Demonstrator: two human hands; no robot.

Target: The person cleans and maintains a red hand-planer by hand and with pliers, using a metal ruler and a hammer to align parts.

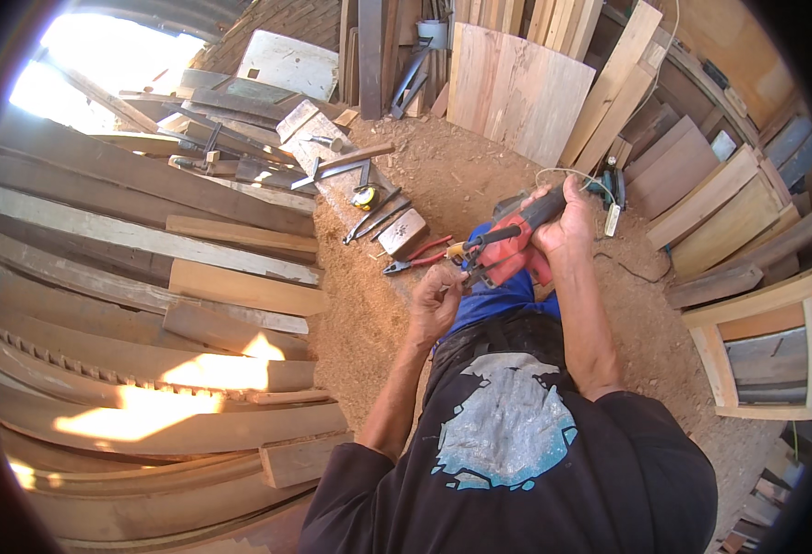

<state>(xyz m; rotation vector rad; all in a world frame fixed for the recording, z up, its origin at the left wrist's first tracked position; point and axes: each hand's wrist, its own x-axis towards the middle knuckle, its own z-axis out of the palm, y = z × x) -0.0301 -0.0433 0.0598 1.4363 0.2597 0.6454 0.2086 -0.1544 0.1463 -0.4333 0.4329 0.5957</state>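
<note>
A: What is being handled, and which way does it point?
B: A red and black power tool [509, 265], right of centre in the frame. Its long axis runs diagonally: the dark body end lies to the upper right, and the working end points to the lower left. It is held above blue trousers [484, 302].

A: Any containers?
B: A pale bucket [432, 35] stands at the top of the frame, among upright boards. It is too small to make out what it holds.

A: Where is the tool relative to the hands?
B: The right hand [567, 226] is wrapped around its dark upper body, to the right of the red part. The left hand [438, 300] is at the lower-left end, thumb and fingers pinched together; I cannot tell what is between them.

A: And farther out?
B: Just beyond the left hand are red-handled pliers [422, 258] and a wooden block [402, 232]. Above them, a yellow tape measure [364, 197] and a hammer [326, 143] lie near a plank [304, 123]. Stacked boards [147, 291] fill the left side.
</note>
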